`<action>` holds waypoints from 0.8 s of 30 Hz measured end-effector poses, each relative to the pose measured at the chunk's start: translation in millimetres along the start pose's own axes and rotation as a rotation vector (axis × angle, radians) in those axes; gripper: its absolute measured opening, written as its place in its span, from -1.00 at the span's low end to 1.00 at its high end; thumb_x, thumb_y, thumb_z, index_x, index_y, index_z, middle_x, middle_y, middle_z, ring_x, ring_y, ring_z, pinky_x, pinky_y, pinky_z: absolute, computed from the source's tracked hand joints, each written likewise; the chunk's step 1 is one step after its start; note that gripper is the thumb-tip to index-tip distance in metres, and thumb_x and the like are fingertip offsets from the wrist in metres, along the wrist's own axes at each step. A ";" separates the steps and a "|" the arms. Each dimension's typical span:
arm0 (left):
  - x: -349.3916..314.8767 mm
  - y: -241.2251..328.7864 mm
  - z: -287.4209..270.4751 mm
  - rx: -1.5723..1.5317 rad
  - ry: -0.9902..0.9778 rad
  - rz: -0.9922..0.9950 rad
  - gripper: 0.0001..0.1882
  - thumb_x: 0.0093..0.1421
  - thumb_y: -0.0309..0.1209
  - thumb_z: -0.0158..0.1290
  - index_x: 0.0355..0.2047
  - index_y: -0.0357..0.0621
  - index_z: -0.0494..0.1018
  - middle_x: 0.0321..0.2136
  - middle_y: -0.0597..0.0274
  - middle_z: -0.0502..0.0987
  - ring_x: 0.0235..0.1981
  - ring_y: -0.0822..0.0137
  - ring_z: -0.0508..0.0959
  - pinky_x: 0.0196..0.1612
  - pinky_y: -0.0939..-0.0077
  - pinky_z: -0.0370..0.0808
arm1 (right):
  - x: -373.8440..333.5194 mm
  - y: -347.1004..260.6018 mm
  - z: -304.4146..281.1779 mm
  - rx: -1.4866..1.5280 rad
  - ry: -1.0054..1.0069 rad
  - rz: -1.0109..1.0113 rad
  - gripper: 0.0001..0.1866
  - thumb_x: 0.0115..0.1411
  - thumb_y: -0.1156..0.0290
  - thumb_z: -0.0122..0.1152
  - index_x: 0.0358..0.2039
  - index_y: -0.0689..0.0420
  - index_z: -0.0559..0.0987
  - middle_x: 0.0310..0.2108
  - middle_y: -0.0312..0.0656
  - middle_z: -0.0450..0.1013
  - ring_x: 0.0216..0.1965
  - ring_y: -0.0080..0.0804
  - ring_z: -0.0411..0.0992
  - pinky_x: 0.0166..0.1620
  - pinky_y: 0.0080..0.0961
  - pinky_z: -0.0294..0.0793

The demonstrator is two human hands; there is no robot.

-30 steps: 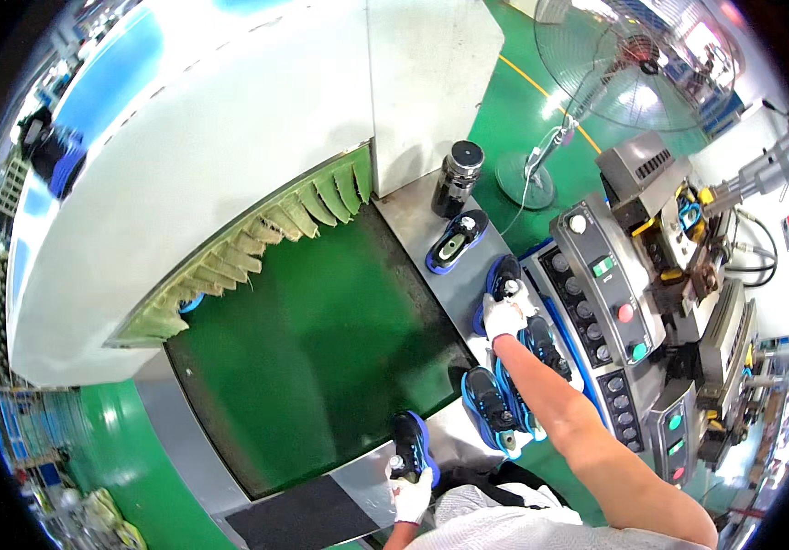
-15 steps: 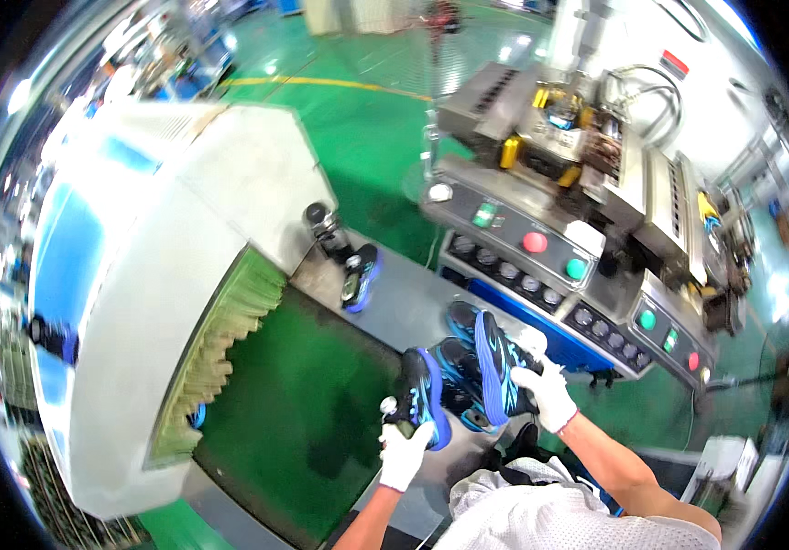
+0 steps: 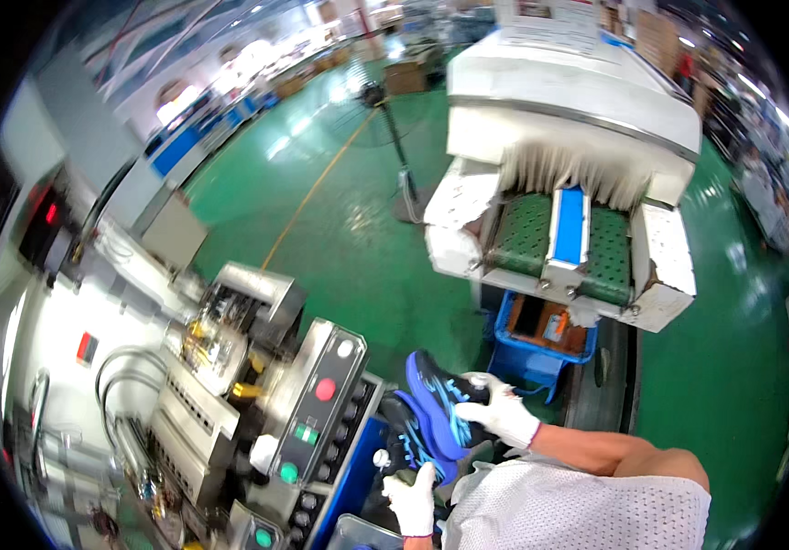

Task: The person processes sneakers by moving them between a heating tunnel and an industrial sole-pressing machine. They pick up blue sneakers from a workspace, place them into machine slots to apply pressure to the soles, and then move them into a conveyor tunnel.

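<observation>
1. The left hand (image 3: 410, 502), in a white glove, has its fingers (image 3: 426, 478) closed around the lower end of a left-hand shoe (image 3: 398, 423), which is black with bright blue markings and a violet-blue sole.
2. The right hand (image 3: 504, 417), gloved likewise, grips a matching right-hand shoe (image 3: 442, 392) from its right side; some of its fingers are hidden.
3. Both shoes are held up side by side in front of the person's body, toes away from it; their soles are close together, and I cannot tell whether they touch.
4. To the left stands a metal machine (image 3: 195, 403) with a sloping control panel (image 3: 315, 411) carrying red, green and white buttons.
5. Ahead and to the right is a white conveyor machine (image 3: 578, 128), with a bristle curtain (image 3: 578, 174) above green belts (image 3: 518, 240) divided by a blue strip (image 3: 570, 225).
6. A blue crate (image 3: 537, 347) sits below the conveyor's near end.
7. A standing fan (image 3: 372, 94) rises from the green floor (image 3: 349, 229) beyond.
</observation>
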State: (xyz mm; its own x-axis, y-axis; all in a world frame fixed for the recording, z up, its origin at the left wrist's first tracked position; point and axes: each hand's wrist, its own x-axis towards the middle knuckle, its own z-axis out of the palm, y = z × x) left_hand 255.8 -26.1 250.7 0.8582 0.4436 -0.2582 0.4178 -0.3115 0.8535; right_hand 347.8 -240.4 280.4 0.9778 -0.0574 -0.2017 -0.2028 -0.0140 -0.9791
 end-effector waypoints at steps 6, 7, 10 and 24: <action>41.0 186.4 120.7 0.018 -0.482 0.223 -0.31 0.03 -0.25 0.38 0.10 -0.37 0.42 -0.07 -0.07 0.58 -0.05 0.15 0.57 0.06 0.24 0.49 | 17.7 -45.8 -166.1 -0.175 0.733 -0.168 -0.32 0.05 0.32 0.46 0.17 0.28 0.45 0.02 -0.03 0.50 0.02 -0.31 0.47 0.15 -0.37 0.43; 54.0 210.1 145.5 0.082 -0.536 0.257 -0.30 0.04 -0.28 0.36 0.13 -0.35 0.39 -0.06 -0.06 0.58 -0.04 0.16 0.57 0.07 0.25 0.49 | 20.6 -65.1 -187.6 -0.148 0.816 -0.124 -0.31 0.06 0.34 0.44 0.19 0.30 0.42 0.03 -0.01 0.49 0.05 -0.29 0.46 0.17 -0.35 0.42; 108.0 247.6 251.5 -0.061 -0.463 0.611 -0.22 0.08 -0.26 0.31 0.24 -0.34 0.29 0.06 -0.12 0.51 0.08 0.08 0.52 0.18 0.21 0.41 | 51.2 -90.5 -248.5 -0.415 0.996 -0.187 -0.15 0.10 0.39 0.40 0.35 0.32 0.22 0.18 0.10 0.39 0.19 -0.18 0.39 0.27 -0.28 0.35; 205.1 308.0 459.4 -0.029 -0.489 0.833 -0.28 0.25 -0.15 0.07 0.31 -0.35 0.22 0.21 -0.31 0.37 0.24 -0.18 0.38 0.31 0.15 0.30 | 241.9 -64.8 -372.9 -0.766 1.096 -0.097 -0.25 0.21 0.11 0.28 0.31 0.26 0.32 0.22 0.19 0.38 0.23 0.08 0.36 0.29 -0.14 0.29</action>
State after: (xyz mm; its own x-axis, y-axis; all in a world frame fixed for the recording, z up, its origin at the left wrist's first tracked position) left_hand 697.4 -417.2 252.6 0.9079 -0.3112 0.2810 -0.3832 -0.3442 0.8571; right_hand 577.5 -625.7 304.6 0.5160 -0.7844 0.3441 -0.4668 -0.5943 -0.6549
